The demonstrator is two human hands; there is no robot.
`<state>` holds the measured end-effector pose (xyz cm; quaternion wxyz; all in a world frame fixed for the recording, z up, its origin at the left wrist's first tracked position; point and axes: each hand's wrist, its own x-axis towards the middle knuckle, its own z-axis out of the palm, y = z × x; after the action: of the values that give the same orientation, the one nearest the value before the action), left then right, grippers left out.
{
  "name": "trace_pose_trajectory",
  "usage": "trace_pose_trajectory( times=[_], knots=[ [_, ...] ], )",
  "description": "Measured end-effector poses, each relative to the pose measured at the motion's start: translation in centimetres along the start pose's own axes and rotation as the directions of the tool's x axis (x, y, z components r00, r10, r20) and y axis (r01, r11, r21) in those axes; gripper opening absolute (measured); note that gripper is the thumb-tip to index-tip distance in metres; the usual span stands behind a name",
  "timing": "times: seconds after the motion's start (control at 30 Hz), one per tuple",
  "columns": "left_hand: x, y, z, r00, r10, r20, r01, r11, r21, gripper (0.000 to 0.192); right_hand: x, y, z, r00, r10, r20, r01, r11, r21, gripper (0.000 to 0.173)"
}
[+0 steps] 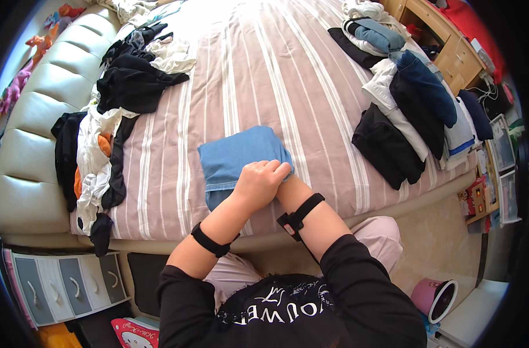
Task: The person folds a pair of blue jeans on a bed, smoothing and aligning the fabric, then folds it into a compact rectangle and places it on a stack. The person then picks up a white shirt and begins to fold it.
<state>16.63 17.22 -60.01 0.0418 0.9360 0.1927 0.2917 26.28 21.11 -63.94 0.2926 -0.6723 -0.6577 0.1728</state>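
A folded light-blue denim garment (242,152) lies on the striped bedspread near the front edge of the bed. A stitched seam crosses its lower left part. My left hand (261,182) reaches across the garment's right side, with its fingers curled down on the cloth beside my right wrist. My right forearm comes in from the right and crosses close to the left hand. The right hand itself is hidden by the left hand and the denim, so its fingers do not show.
Loose black and white clothes (132,82) lie along the bed's left side, by the padded headboard (34,156). Folded trousers and other clothes (388,145) are stacked on the right. A drawer unit (71,287) stands at lower left, and a pink bin (430,298) at lower right.
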Motion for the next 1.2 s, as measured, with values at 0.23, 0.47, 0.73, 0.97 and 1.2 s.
trace_pose_trajectory(
  times=[0.23, 0.47, 0.73, 0.97, 1.2],
  knots=[
    [0.2, -2.6, -0.9, 0.981, -0.158, -0.111, 0.165, 0.984, 0.064, 0.023, 0.6, 0.3, -0.7, 0.995, 0.071, 0.067, -0.074, 0.997, 0.037, 0.023],
    [-4.2, -4.2, -3.8, 0.98, -0.192, 0.057, 0.178, 0.965, 0.193, 0.011, 0.2, -1.0, -0.3, 0.994, -0.072, -0.08, 0.054, 0.977, -0.207, 0.026],
    [-9.5, -2.6, -3.4, 0.966, -0.221, 0.136, 0.228, 0.973, -0.042, 0.023, -8.6, 1.2, 1.0, 0.976, -0.197, -0.089, 0.204, 0.976, 0.08, 0.04],
    [-11.2, -6.6, -4.7, 0.483, -0.855, 0.189, 0.673, 0.225, -0.704, 0.033, -14.6, 4.5, -5.3, 0.907, -0.225, -0.355, 0.249, 0.968, 0.024, 0.044],
    [-13.3, -5.1, -2.0, 0.571, -0.799, 0.19, 0.792, 0.474, -0.385, 0.087, -8.7, 2.9, -5.6, 0.864, -0.471, -0.179, 0.44, 0.878, -0.189, 0.03]
  ],
)
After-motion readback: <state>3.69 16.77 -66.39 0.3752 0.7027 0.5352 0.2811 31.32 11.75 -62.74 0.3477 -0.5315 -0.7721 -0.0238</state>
